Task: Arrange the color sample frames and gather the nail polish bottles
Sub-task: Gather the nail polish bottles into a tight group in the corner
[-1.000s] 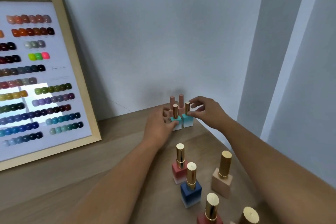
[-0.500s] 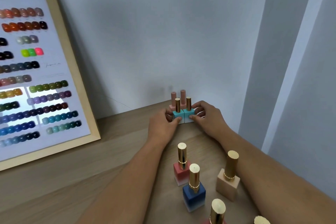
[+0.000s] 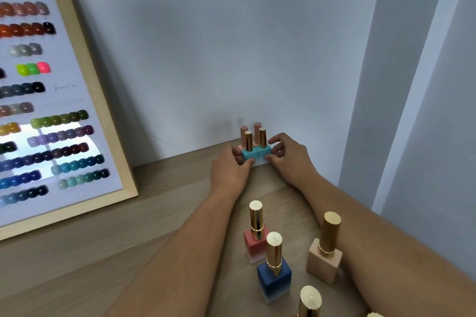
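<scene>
Both hands, left (image 3: 229, 172) and right (image 3: 289, 159), fingers pinching two teal bottles (image 3: 256, 156) together at far counter (image 3: 164, 213) edge.

Two teal bottles (image 3: 256, 156) stood upright, touching, far against the wall, before two pink-capped bottles (image 3: 250, 134). Nearer stood coral (image 3: 255, 239), blue (image 3: 274, 275) and beige (image 3: 325, 257) bottles. The sample frame (image 3: 103, 100) leaned left.
</scene>
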`<state>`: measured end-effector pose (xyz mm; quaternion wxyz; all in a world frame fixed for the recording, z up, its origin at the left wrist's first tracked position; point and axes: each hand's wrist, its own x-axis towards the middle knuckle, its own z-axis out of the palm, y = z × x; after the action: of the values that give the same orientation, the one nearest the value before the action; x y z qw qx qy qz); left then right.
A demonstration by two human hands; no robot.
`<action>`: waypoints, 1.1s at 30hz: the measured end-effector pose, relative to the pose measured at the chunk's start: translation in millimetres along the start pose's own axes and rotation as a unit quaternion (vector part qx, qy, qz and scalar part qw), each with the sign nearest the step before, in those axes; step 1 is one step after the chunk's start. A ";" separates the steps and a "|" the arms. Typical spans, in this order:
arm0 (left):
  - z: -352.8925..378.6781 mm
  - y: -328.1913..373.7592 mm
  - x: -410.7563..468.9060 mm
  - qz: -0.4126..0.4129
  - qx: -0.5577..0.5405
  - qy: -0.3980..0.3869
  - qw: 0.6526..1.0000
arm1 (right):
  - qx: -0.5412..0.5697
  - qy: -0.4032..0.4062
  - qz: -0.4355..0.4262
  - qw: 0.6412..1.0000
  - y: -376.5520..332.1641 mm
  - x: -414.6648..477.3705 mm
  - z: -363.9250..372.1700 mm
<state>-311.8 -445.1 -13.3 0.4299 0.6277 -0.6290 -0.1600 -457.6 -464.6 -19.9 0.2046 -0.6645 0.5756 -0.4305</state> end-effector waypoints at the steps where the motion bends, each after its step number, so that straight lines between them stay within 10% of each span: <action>1: 0.3 0.0 0.4 0.001 0.001 -0.001 1.000 | -0.001 0.001 0.000 1.000 0.1 0.5 0.3; 33: -63.5 10.8 -79.9 0.034 -0.104 -0.027 0.994 | 0.104 0.109 -0.002 0.989 -19.1 -79.0 -57.2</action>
<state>-284.4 -347.7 4.3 0.4809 0.5534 -0.6410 -0.2272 -489.9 -372.7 -0.6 0.2076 -0.5896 0.5454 -0.5584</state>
